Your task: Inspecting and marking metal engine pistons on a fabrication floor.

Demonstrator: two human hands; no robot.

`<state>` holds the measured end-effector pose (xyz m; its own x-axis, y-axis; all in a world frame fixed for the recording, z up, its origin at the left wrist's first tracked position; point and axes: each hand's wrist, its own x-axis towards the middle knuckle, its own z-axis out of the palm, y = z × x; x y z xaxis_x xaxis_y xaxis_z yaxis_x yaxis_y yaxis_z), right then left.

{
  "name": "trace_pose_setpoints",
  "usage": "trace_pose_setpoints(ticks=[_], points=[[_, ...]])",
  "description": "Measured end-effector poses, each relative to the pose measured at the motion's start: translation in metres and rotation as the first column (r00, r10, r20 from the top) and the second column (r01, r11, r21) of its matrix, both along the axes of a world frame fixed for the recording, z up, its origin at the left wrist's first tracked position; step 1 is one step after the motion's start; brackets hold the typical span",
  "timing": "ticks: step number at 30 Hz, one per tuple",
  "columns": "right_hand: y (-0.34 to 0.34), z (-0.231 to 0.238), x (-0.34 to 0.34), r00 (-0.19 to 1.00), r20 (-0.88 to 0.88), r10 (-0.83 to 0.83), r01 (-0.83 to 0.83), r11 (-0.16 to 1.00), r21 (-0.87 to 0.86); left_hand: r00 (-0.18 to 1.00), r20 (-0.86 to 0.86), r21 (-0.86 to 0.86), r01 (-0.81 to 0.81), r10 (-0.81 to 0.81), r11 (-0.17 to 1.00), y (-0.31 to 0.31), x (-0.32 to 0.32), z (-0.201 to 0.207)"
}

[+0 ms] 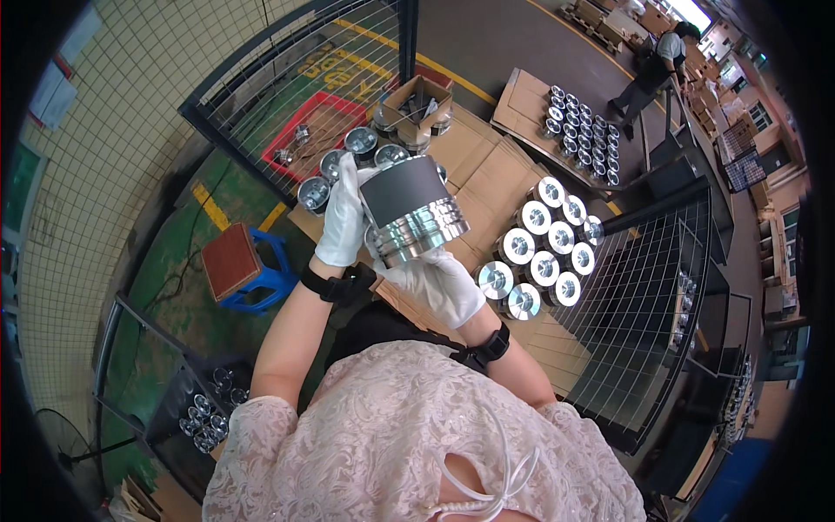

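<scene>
A large piston (409, 204) with a dark coated skirt and shiny ring grooves is held up in front of me, tilted, its grooved end toward me. My left hand (343, 217), in a white glove, grips its left side. Under the grooved end, my right hand (439, 283), also gloved in white, supports it; some of its fingers are hidden by the piston. Just beyond, several more pistons (360, 140) stand on the cardboard-covered table (487, 165). To the right, a group of pistons (544, 268) stands with bright round crowns facing up.
An open cardboard box (417, 106) and a red tray (315, 130) lie beyond the pistons. Wire mesh panels rise at far left and right. A blue stool (252, 265) stands left. Another piston-laden table (531, 113) is farther off, near a standing person (657, 74).
</scene>
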<state>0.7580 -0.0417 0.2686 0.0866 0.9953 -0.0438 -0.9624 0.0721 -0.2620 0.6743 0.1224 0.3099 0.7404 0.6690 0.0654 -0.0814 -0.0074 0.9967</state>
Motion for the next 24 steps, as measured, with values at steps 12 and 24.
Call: trace_pose_setpoints(ticks=[12, 24], points=[[-0.004, 0.009, 0.047, 0.681, 0.610, -0.405, 0.591, 0.795, -0.133, 0.914, 0.397, -0.420, 0.262, -0.084, 0.869, -0.045, -0.014, 0.000], [-0.006, 0.054, -0.003, -0.711, 0.680, -0.176, 0.444, 0.638, 0.629, 0.878, 0.475, -0.613, 0.383, -0.065, 0.691, -0.041, -0.003, -0.075]])
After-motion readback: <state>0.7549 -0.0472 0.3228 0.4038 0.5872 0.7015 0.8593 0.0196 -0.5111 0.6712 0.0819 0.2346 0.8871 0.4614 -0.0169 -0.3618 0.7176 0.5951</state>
